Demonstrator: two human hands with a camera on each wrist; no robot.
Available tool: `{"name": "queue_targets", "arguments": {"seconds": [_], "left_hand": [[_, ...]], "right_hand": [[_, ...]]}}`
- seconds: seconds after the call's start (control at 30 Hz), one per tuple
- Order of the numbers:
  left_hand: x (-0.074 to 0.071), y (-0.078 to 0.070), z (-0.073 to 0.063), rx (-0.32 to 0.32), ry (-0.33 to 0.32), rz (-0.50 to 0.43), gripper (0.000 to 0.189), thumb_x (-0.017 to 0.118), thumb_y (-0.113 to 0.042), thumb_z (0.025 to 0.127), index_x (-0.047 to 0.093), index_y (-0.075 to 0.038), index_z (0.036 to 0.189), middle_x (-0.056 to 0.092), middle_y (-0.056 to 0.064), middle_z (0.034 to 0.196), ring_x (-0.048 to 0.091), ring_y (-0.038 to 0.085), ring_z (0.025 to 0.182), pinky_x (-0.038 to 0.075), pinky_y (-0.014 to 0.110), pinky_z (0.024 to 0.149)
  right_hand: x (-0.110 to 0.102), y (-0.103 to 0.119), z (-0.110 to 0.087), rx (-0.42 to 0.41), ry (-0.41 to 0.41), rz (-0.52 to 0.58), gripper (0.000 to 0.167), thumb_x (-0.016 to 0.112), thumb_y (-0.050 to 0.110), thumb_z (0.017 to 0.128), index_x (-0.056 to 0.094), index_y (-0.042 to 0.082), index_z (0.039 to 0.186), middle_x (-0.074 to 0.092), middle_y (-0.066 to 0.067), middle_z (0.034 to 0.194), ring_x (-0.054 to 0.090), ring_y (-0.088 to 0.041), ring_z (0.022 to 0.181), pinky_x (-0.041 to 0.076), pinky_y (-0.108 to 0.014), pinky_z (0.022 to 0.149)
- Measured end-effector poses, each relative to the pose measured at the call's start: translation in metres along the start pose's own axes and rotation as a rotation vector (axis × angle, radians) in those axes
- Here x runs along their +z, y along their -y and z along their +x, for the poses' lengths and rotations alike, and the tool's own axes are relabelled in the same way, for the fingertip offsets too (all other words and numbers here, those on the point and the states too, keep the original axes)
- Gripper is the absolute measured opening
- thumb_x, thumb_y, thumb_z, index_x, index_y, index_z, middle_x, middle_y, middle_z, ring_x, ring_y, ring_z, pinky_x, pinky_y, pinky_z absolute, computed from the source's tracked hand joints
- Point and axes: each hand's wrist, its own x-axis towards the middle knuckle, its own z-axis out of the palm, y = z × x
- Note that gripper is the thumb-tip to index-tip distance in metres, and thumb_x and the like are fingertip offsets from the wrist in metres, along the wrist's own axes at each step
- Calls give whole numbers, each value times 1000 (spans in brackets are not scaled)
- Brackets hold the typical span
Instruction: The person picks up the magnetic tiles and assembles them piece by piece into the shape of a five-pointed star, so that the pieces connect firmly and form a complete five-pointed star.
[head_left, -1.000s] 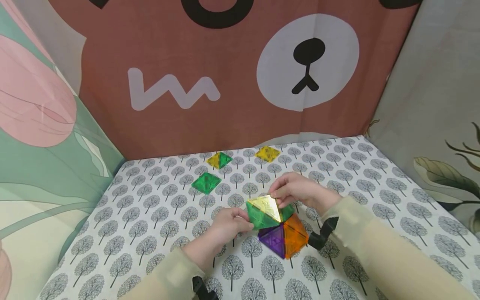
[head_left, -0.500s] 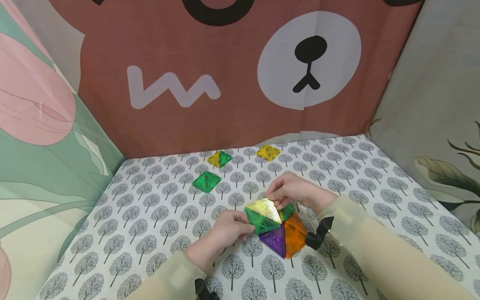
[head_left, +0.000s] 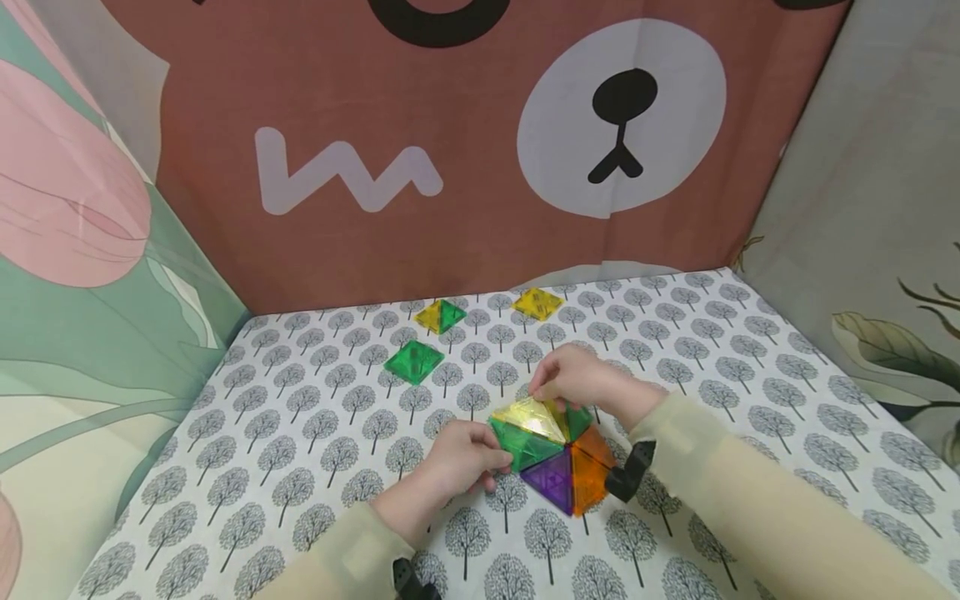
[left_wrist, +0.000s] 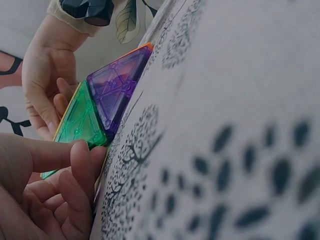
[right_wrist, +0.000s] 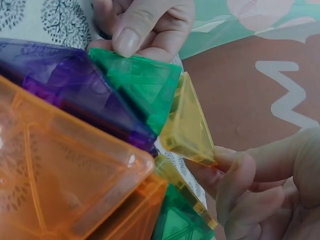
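Note:
In the head view, triangular magnetic tiles stand joined in a ring, their sides sloping up from the cloth. My left hand pinches the outer corner of a green magnetic tile, thumb on top. With its fingertips my right hand pinches the far corner of a shiny yellow magnetic tile, whose edge lies along the green one. A purple tile and orange tiles form the near side. Seen from the right wrist, a second yellow tile and another green tile sit past a narrow gap.
Further back on the tree-print cloth lie a green diamond of tiles, a yellow-and-green pair and a yellow diamond. A brown bear-print curtain closes off the back, with printed fabric at both sides.
My right hand has shifted slightly left with the yellow tile's far corner. The green tile in my left hand has come a little lower. The loose tiles at the back stay put.

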Motion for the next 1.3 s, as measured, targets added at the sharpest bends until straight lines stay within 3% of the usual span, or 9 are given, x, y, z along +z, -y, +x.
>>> {"name": "queue_targets", "arguments": {"seconds": [0.4,0.63,0.9,1.17,1.3], "left_hand": [[-1,2,1,5,11,-15,12,73,2,84,64,2,76,70,10,71,55,11,44,44,18,42],[-1,1,0,5,16,-33,12,72,3,85,64,2,76,71,11,71,54,10,43,44,17,42],[-1,1,0,3,19,-29,12,72,2,85,64,2,77,71,10,72,55,11,43,43,17,41],[-1,1,0,15,19,-28,12,72,3,85,64,2,76,70,11,71,54,11,42,43,18,40],[-1,2,0,13,18,-26,12,72,2,85,64,2,77,70,11,70,54,11,42,43,18,40]], "right_hand": [[3,7,-3,-29,24,-85,11,65,4,93,73,7,86,66,-7,71,46,-12,40,38,-23,37],[5,7,-3,-80,83,-146,23,62,19,97,73,8,80,56,-7,53,46,-13,34,41,-28,36],[8,6,0,-40,96,-162,24,61,25,98,74,10,83,50,-3,46,44,-13,34,38,-26,36],[12,9,3,-19,87,-194,29,59,30,98,76,9,88,66,-7,70,42,-11,38,38,-22,38],[12,11,2,-16,80,-184,30,58,30,99,76,7,92,68,-9,74,42,-11,38,37,-22,39]]}}
